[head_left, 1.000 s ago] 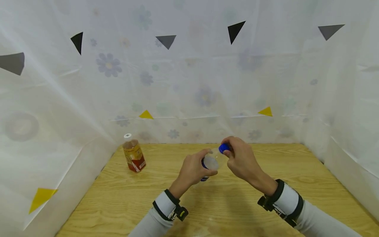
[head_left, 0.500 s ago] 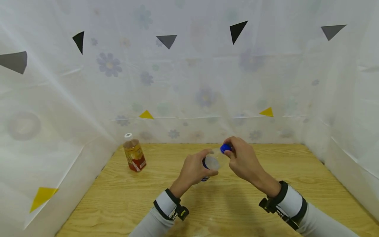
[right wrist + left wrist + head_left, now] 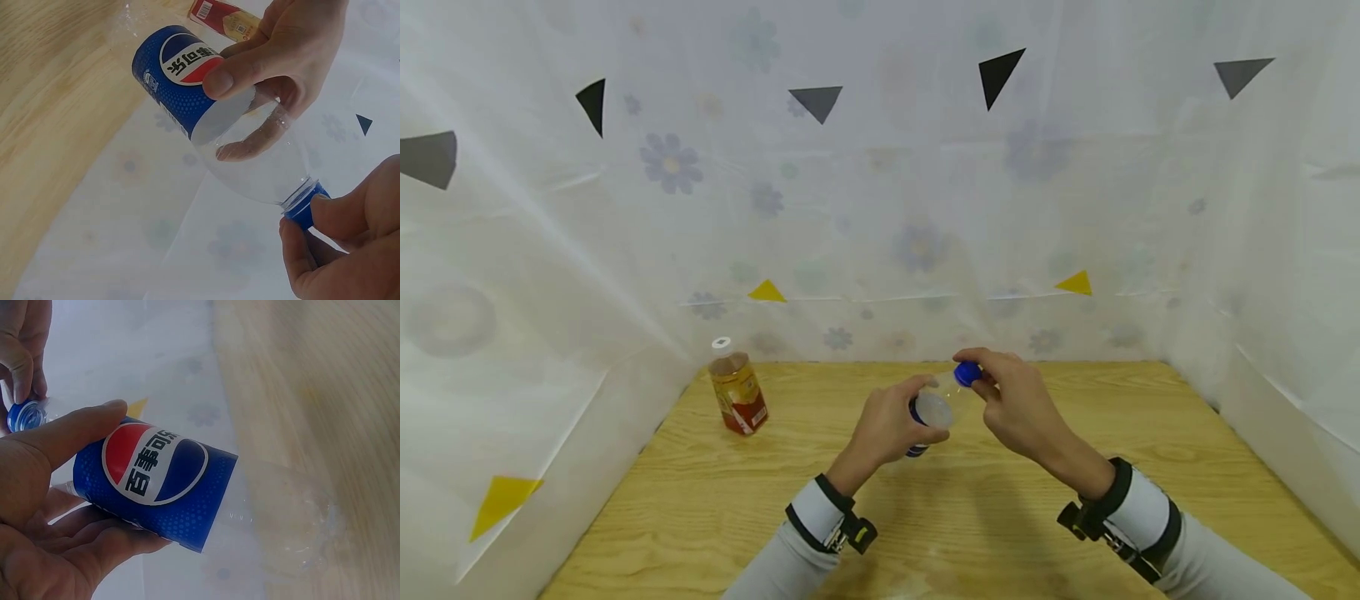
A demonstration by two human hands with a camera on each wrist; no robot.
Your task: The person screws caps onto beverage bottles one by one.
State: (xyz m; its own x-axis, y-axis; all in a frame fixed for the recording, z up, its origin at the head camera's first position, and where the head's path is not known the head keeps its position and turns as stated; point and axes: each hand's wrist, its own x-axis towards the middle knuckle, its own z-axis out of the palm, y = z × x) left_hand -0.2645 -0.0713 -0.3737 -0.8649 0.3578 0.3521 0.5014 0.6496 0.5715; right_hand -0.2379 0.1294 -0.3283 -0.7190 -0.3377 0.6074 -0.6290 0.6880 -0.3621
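Note:
A clear plastic soda bottle (image 3: 187, 81) with a blue label and a red, white and blue round logo is held tilted above the table. My left hand (image 3: 891, 425) grips it round the body, thumb on one side and fingers on the other. The bottle looks to hold no drink. At the neck sits a blue cap (image 3: 967, 373), which my right hand (image 3: 1018, 408) pinches between thumb and fingers. In the right wrist view the cap is on the bottle's mouth; whether it is loose I cannot tell.
A second bottle (image 3: 741, 392) with a white cap, amber drink and a yellow and red label stands upright at the table's left. The wooden table (image 3: 700, 517) is enclosed by whitish sheets (image 3: 880, 208) with flower prints and triangle stickers.
The right fingers have shifted their hold on the blue cap, the forefinger now stretching farther over it. The left hand and the bottle stay nearly in place.

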